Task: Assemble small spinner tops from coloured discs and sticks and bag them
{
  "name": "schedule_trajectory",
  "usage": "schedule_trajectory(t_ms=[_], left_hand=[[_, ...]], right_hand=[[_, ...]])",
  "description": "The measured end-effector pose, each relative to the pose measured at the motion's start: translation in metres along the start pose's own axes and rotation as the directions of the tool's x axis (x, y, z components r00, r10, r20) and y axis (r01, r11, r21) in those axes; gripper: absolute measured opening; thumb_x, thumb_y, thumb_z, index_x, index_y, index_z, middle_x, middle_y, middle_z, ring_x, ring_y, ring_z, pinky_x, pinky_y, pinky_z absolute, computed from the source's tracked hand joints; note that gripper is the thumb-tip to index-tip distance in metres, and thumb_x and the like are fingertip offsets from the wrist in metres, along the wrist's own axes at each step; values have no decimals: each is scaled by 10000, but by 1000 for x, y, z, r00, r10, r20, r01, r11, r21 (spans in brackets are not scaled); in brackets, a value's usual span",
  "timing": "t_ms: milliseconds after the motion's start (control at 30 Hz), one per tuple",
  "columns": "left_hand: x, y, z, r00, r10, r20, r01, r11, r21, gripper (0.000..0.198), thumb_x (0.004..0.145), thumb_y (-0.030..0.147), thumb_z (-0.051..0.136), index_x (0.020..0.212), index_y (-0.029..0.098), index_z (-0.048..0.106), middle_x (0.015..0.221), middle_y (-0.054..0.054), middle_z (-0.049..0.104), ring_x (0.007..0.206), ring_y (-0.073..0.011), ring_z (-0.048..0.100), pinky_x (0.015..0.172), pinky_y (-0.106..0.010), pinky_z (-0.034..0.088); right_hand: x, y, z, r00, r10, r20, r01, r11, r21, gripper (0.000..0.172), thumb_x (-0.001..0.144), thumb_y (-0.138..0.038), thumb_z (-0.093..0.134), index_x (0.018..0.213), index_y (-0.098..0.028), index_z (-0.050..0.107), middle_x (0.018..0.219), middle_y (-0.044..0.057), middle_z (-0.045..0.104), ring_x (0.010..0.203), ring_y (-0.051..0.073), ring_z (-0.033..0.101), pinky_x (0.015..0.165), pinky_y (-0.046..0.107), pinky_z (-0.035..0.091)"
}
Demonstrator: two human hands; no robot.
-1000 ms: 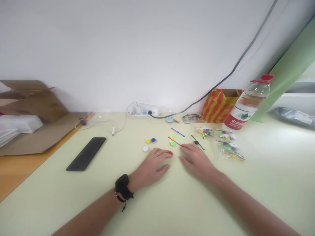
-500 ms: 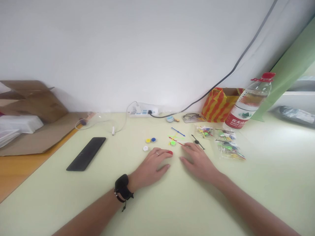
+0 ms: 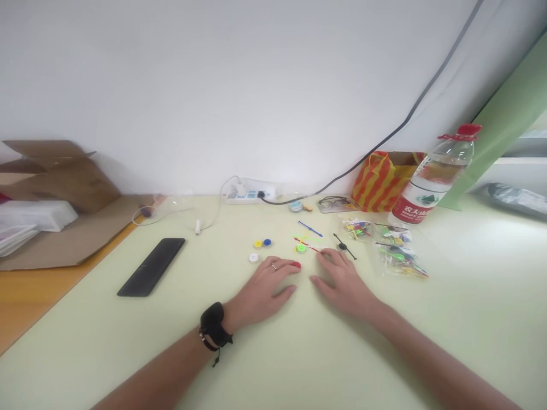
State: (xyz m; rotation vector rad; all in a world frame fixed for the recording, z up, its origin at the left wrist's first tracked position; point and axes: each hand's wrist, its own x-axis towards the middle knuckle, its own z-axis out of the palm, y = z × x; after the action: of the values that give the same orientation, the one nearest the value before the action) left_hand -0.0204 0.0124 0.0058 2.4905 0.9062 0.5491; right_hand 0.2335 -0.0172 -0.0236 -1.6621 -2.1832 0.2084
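My left hand (image 3: pixel 265 287) rests on the table with thumb and fingers apart. Its index fingertip touches a small red round piece (image 3: pixel 296 265). Fingers spread, my right hand (image 3: pixel 342 279) lies to the right, its fingertips by the end of a red arrow (image 3: pixel 306 244) and a white one beside it. A green round piece (image 3: pixel 301 248) sits among the crossed arrows, with a blue arrow (image 3: pixel 310 229) behind. Beyond the right fingers is a black arrow with a round middle (image 3: pixel 342 246). Yellow (image 3: pixel 257 244), blue (image 3: pixel 267 242) and white round pieces (image 3: pixel 253 258) lie left of these.
Clear bags of coloured parts (image 3: pixel 404 262) lie at the right, before a striped bag (image 3: pixel 376 182) and a large water bottle (image 3: pixel 431 176). A power strip (image 3: pixel 250 193) stands by the wall. At left are a black phone-like slab (image 3: pixel 151 267) and an open cardboard box (image 3: pixel 64 176).
My right thumb has stretched slightly to the left. The left hand keeps its fingertip at the red piece, and the whole view has shifted a little.
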Motion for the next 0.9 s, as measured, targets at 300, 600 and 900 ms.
schedule_trajectory(t_ms=[300,600,900], left_hand=[[0,0,1,1000,9,-16,-9,1000,-2,381,1013,288,555,1392,335,559,1420,-14,607,1317,-249,503,1149,-471,428],[-1,2,0,1000,15,-22,-15,1000,5,380,1015,293,553,1393,338,560,1415,-18,612,1313,-246,513,1140,-465,440],[0,2,0,1000,16,-13,-15,1000,13,387,1016,276,551,1399,332,548,1419,-8,608,1315,-241,495,1148,-457,428]], right_hand=[[-1,-5,6,999,27,-33,-27,1000,0,507,982,-398,519,1448,-202,486,1429,168,517,1351,353,445,1120,555,404],[1,-1,4,999,11,-37,-8,998,59,498,970,-407,553,1441,-254,502,1457,128,522,1380,334,444,1136,544,397],[1,-1,1,996,-70,-50,73,996,48,447,983,-326,529,1411,-200,554,1451,126,581,1367,309,489,1153,517,395]])
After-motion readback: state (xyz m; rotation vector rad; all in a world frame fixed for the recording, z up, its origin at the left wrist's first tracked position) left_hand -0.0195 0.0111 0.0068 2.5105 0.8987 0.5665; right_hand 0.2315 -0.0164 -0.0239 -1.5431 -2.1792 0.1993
